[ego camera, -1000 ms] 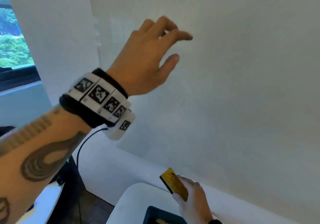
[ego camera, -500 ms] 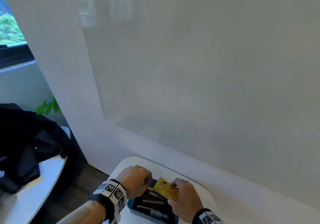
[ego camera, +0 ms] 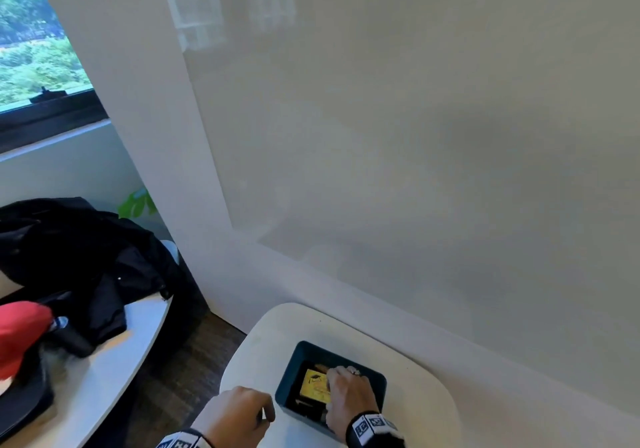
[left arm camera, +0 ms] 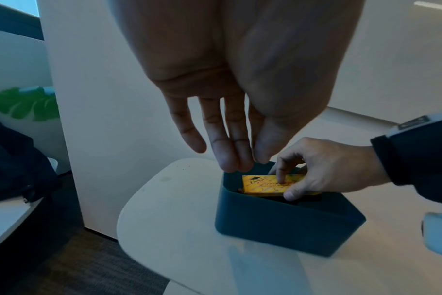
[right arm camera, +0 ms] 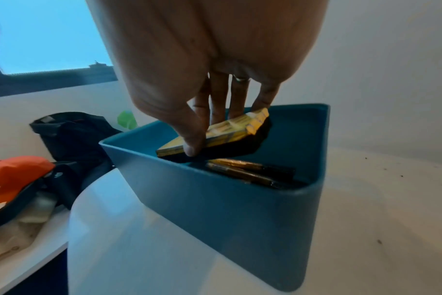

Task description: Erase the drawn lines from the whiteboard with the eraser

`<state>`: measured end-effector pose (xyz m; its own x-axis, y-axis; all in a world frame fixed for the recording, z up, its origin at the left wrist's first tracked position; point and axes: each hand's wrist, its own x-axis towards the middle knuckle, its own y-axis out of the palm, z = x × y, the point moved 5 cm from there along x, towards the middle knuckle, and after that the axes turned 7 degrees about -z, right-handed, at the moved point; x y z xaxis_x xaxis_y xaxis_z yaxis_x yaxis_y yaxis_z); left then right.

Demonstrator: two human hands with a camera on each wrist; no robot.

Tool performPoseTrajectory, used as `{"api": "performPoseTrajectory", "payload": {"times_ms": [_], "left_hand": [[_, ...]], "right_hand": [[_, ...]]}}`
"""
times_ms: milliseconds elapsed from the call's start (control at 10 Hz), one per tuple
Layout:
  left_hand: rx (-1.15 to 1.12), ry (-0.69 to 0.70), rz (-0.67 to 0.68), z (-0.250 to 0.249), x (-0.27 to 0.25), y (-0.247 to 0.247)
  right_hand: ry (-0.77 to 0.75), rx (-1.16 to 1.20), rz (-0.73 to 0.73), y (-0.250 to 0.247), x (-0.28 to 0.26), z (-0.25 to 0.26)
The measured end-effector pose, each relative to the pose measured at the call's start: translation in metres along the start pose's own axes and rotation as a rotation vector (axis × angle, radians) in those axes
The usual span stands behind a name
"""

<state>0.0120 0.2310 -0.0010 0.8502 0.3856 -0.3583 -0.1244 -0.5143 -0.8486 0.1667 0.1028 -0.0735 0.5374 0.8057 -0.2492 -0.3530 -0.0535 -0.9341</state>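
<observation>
Right hand (right arm camera: 209,65) is pinched on the yellow eraser (right arm camera: 230,127) inside the blue bin (right arm camera: 240,209); left hand (left arm camera: 230,79) hangs slack-fingered. Whiteboard (ego camera: 433,135) looks clean; release is needed.

one eraser (ego camera: 314,386), one bin (ego camera: 287,378), two hands

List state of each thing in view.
whiteboard: no lines visible
eraser: tilted, in the bin's mouth, gripped by right hand
bin: upright on table, markers lying inside
left hand: holds nothing, fingertips at bin rim
</observation>
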Motion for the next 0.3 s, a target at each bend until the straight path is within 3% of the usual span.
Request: {"api": "performPoseTrajectory", "payload": {"times_ms": [200,300], "left_hand": [[0.062,-0.034,0.125,0.026,0.004,0.000],[0.122,-0.075,0.273,0.033,0.014,0.002]], "right_hand": [[0.093,0.037,0.015,0.022,0.012,-0.010],[0.131,0.162,0.000,0.032,0.010,-0.012]]}}
